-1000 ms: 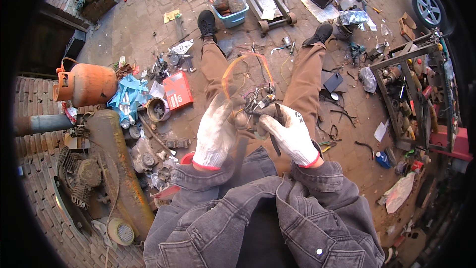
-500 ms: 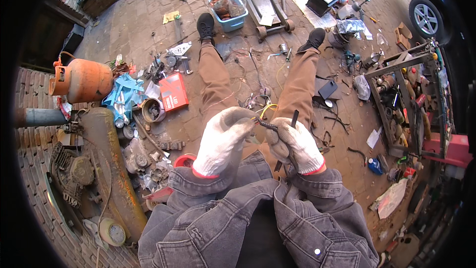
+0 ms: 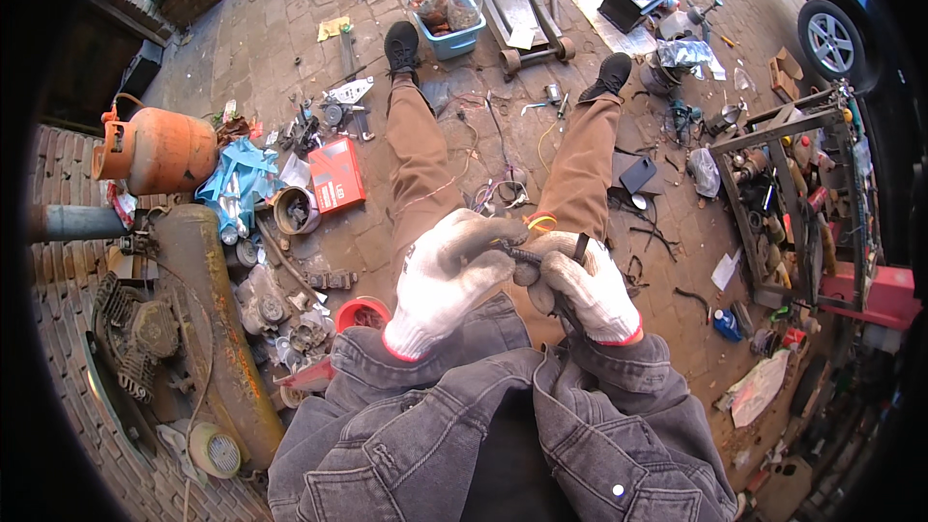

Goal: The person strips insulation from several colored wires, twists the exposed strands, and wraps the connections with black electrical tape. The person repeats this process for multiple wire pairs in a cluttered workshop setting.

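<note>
White knitted gloves with red cuffs cover both hands, which work close together above my lap. A black ribbed wire bundle (image 3: 523,255) runs between them, with yellow wire (image 3: 543,223) looping out beyond it. My left hand (image 3: 447,275) pinches the bundle's left end between thumb and fingers. My right hand (image 3: 587,288) is closed round its other end, the fingers curled beneath. A short black strip (image 3: 581,247) sticks up from the right fingers; whether it is tape or a tie I cannot tell. Thin loose wires (image 3: 500,195) lie on the bricks between my legs.
A red box (image 3: 335,176), an orange gas cylinder (image 3: 172,150) and a rusty tank (image 3: 208,329) are at left. Ahead stand a blue basket (image 3: 456,42) and a floor jack (image 3: 510,14). At right, a metal frame (image 3: 785,198) holds clutter near a blue car (image 3: 829,37).
My left hand has slid right along the bundle, closer to my right hand. The black strip has turned more upright, and the yellow loop has shifted right.
</note>
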`<action>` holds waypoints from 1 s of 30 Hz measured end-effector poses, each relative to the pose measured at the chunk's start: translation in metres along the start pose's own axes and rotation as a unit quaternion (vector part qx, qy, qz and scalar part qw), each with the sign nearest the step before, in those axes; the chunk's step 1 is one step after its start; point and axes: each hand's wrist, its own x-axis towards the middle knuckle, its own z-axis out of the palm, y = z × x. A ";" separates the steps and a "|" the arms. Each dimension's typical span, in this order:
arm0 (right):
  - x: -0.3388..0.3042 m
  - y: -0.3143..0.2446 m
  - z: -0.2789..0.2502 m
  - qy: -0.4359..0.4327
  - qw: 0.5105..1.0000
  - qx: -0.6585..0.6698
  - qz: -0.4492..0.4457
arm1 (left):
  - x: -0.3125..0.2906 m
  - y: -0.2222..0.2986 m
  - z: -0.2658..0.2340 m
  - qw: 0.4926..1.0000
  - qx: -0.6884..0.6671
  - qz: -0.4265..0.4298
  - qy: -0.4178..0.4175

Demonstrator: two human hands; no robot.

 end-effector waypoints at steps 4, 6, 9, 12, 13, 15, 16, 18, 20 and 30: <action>0.000 -0.002 0.001 -0.001 0.999 -0.025 -0.033 | -0.004 0.002 -0.002 1.000 0.018 0.002 0.004; -0.003 -0.002 -0.002 -0.014 1.000 -0.008 -0.014 | -0.005 0.003 -0.003 1.000 0.025 0.018 -0.006; -0.008 0.001 -0.009 -0.051 0.998 0.018 0.022 | -0.007 0.004 -0.001 0.984 -0.149 -0.092 -0.030; -0.010 0.008 -0.009 -0.035 0.999 0.004 0.036 | -0.008 0.006 0.006 0.991 -0.117 -0.049 -0.034; -0.011 0.009 -0.010 -0.029 0.999 0.001 0.039 | -0.008 0.007 0.009 0.988 -0.138 -0.060 -0.040; -0.012 0.009 -0.008 -0.028 0.998 0.001 0.049 | -0.009 0.010 0.013 0.980 -0.177 -0.074 -0.052; -0.011 0.008 -0.006 -0.031 0.999 -0.012 0.038 | -0.009 0.012 0.014 0.982 -0.162 -0.092 -0.034; -0.012 0.004 -0.003 -0.002 0.998 -0.050 0.042 | -0.009 0.014 0.017 0.984 -0.139 -0.111 0.007; -0.010 0.001 0.001 0.000 0.999 -0.049 0.011 | -0.009 0.015 0.019 0.979 -0.145 -0.139 0.027; -0.011 -0.003 0.004 0.006 0.976 -0.213 -0.040 | -0.013 0.005 0.014 0.986 -0.138 -0.097 0.006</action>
